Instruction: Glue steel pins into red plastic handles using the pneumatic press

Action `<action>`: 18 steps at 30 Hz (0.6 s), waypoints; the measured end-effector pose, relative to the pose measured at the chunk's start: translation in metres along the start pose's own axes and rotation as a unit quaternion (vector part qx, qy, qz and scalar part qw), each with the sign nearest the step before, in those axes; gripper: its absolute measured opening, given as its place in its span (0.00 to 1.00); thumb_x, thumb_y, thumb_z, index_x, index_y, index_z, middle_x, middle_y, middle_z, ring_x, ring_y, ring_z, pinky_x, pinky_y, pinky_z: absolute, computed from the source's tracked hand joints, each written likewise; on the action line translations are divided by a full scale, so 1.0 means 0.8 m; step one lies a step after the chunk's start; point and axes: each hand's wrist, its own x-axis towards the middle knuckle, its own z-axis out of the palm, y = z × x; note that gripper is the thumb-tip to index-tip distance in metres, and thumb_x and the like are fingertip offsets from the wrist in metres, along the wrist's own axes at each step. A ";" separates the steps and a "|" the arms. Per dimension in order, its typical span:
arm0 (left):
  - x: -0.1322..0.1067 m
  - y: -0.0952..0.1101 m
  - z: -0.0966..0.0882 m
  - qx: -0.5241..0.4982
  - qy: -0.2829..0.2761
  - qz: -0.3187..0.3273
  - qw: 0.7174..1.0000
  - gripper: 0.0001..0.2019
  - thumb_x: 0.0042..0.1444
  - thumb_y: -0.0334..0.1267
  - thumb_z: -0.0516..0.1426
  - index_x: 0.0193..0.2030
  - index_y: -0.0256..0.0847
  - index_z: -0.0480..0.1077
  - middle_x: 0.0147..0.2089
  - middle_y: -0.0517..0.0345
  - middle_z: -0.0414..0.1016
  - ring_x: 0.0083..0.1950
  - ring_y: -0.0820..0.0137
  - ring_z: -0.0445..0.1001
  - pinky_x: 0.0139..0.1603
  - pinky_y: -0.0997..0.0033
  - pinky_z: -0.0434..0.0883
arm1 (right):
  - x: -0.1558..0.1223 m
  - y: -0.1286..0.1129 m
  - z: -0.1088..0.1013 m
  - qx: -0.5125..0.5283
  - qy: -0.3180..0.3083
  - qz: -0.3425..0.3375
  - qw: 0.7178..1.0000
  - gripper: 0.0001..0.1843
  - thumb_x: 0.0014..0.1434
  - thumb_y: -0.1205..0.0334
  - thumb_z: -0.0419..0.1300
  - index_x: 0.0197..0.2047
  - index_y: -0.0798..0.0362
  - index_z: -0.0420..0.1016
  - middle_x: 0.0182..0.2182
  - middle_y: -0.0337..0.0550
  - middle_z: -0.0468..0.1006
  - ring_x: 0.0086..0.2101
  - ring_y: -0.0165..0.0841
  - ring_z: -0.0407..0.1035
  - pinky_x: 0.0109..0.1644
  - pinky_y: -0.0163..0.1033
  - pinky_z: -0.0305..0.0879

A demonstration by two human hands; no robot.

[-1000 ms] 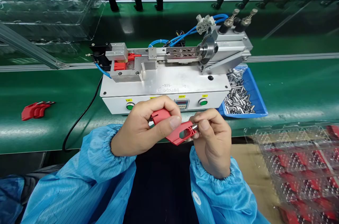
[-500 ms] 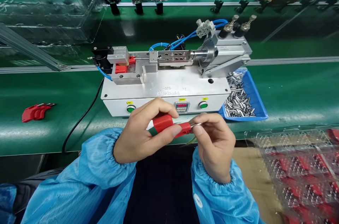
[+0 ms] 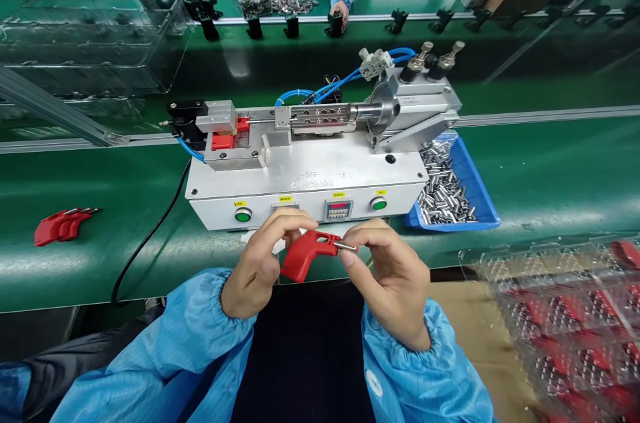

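Observation:
In front of the machine, both my hands hold a red pistol-shaped plastic part. My left hand is closed on its back, with the fingers behind it and the thumb drawn back. A shiny metal pin lies at its front end, pinched there between the thumb and forefinger of my right hand. Just beyond is the bench machine, with green buttons and a small display on its front. Another red part sits in its fixture on the left.
Right of the machine, a blue bin holds many metal pins. Several red parts with pins lie at left, near a black cable. Clear trays with red parts stand at lower right. A co-worker's hand touches a black clip across the bench.
The red part has turned, so its pistol shape now shows side-on. My left thumb has come off its front. A co-worker's arms have come into view across the bench.

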 end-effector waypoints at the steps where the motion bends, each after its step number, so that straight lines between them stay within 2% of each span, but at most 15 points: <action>1: -0.001 -0.001 0.002 -0.035 -0.016 -0.048 0.998 0.28 0.73 0.63 0.49 0.61 0.44 0.74 0.56 0.46 0.78 0.52 0.59 0.80 0.50 0.63 0.78 | 0.000 0.001 0.000 -0.004 -0.006 -0.004 1.000 0.07 0.66 0.71 0.64 0.44 0.49 0.78 0.36 0.43 0.79 0.37 0.37 0.75 0.44 0.45 0.75; 3: -0.002 -0.003 0.005 -0.077 -0.049 -0.112 0.989 0.20 0.73 0.54 0.57 0.62 0.45 0.73 0.53 0.50 0.81 0.51 0.62 0.82 0.51 0.66 0.78 | 0.000 0.004 0.000 -0.003 -0.019 -0.019 1.000 0.09 0.65 0.72 0.65 0.45 0.48 0.79 0.37 0.43 0.80 0.38 0.37 0.75 0.44 0.44 0.75; 4: -0.002 -0.003 0.007 -0.085 -0.056 -0.122 0.987 0.18 0.71 0.50 0.60 0.61 0.45 0.73 0.51 0.51 0.83 0.50 0.63 0.82 0.51 0.67 0.78 | 0.001 0.005 0.000 0.001 -0.023 -0.027 0.999 0.10 0.65 0.73 0.65 0.45 0.48 0.79 0.37 0.42 0.80 0.38 0.36 0.75 0.44 0.43 0.75; 8: -0.001 -0.001 0.009 -0.041 -0.023 -0.084 0.995 0.13 0.69 0.44 0.64 0.56 0.42 0.76 0.49 0.52 0.84 0.48 0.65 0.83 0.52 0.68 0.78 | 0.002 0.007 -0.002 -0.008 -0.016 -0.023 1.000 0.12 0.64 0.73 0.67 0.46 0.47 0.82 0.37 0.41 0.82 0.37 0.35 0.75 0.43 0.41 0.74; 13: 0.000 0.005 0.007 0.029 -0.004 -0.029 0.999 0.13 0.67 0.41 0.65 0.55 0.43 0.77 0.48 0.52 0.85 0.48 0.64 0.83 0.51 0.68 0.78 | 0.002 0.004 -0.006 -0.051 -0.025 0.005 0.998 0.06 0.66 0.67 0.68 0.46 0.48 0.83 0.36 0.42 0.83 0.36 0.37 0.77 0.42 0.43 0.76; 16: 0.002 0.008 0.006 0.034 -0.003 -0.022 0.999 0.11 0.68 0.42 0.64 0.53 0.42 0.77 0.45 0.53 0.84 0.44 0.65 0.82 0.47 0.68 0.78 | 0.005 0.006 -0.010 -0.074 -0.067 0.007 0.995 0.03 0.69 0.63 0.67 0.45 0.49 0.82 0.35 0.42 0.83 0.34 0.37 0.77 0.40 0.42 0.75; 18: 0.003 0.009 0.005 0.031 -0.007 -0.030 0.999 0.10 0.69 0.44 0.62 0.50 0.41 0.77 0.42 0.53 0.84 0.40 0.66 0.81 0.43 0.69 0.78 | 0.006 0.008 -0.012 -0.078 -0.122 0.002 0.989 0.04 0.71 0.60 0.65 0.44 0.50 0.81 0.33 0.42 0.81 0.32 0.35 0.75 0.37 0.39 0.72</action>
